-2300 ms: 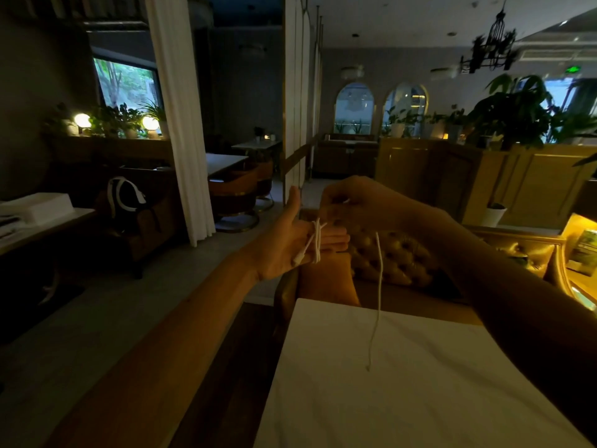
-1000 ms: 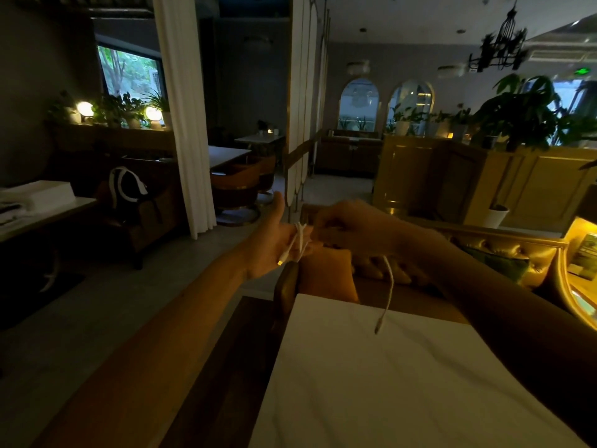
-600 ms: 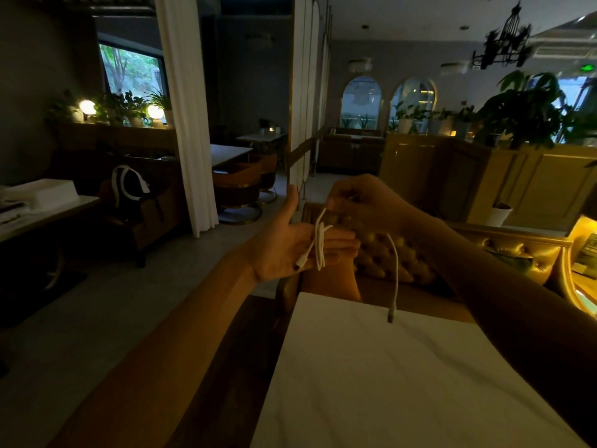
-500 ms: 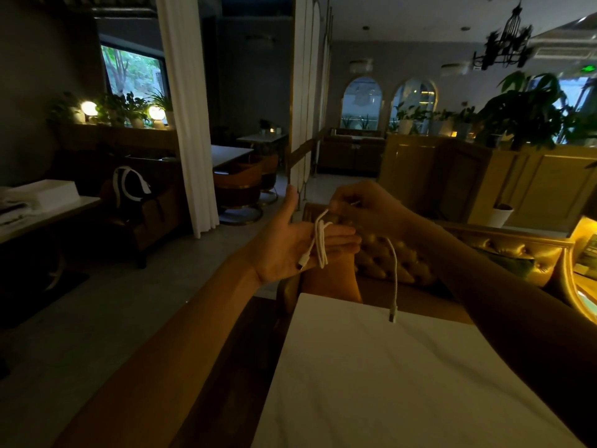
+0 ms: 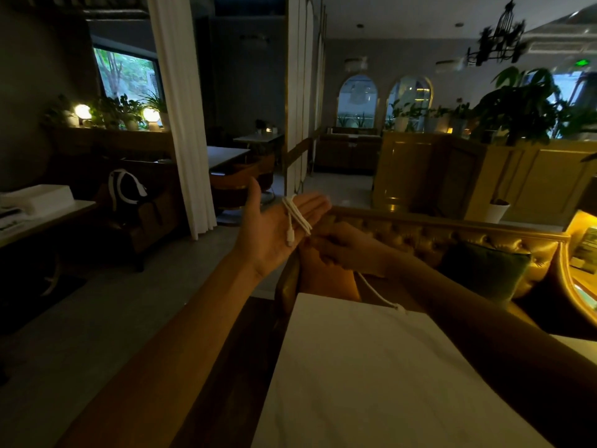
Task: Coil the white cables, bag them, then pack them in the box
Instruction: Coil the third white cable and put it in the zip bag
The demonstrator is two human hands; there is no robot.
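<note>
White cable [image 5: 296, 215] wound in several loops around the fingers [image 5: 311, 203] of the left hand [image 5: 274, 232], which is held flat, palm up, thumb raised; one connector end lies on the palm. Right hand [image 5: 347, 250] sits just below and right of the left hand, curled closed on the running part of the cable; exact grip hard to make out in the dark. Free tail of the cable drops from under the right hand, its plug [image 5: 399, 308] right at the far edge of the pale tabletop [image 5: 371, 383], touching or just above it, cannot tell which. No readable writing anywhere; a small green lit sign [image 5: 581, 63] high on the far wall is too blurred to read. Beyond the tabletop, a tufted gold sofa back [image 5: 452, 234] with a dark green cushion [image 5: 484, 270]. Left of the left hand, a white curtain [image 5: 181, 124] hangs to the floor, with a white box [image 5: 42, 197] on a side table further left, cut by the frame edge. Lamps [image 5: 82, 111] and potted plants line the sill under the window behind the curtain. Big leafy plant [image 5: 517, 108] stands on a wooden partition far right of the hands. Black chandelier [image 5: 497, 37] at the ceiling. Room very dim, lower right forearm nearly black, bag not made out
</note>
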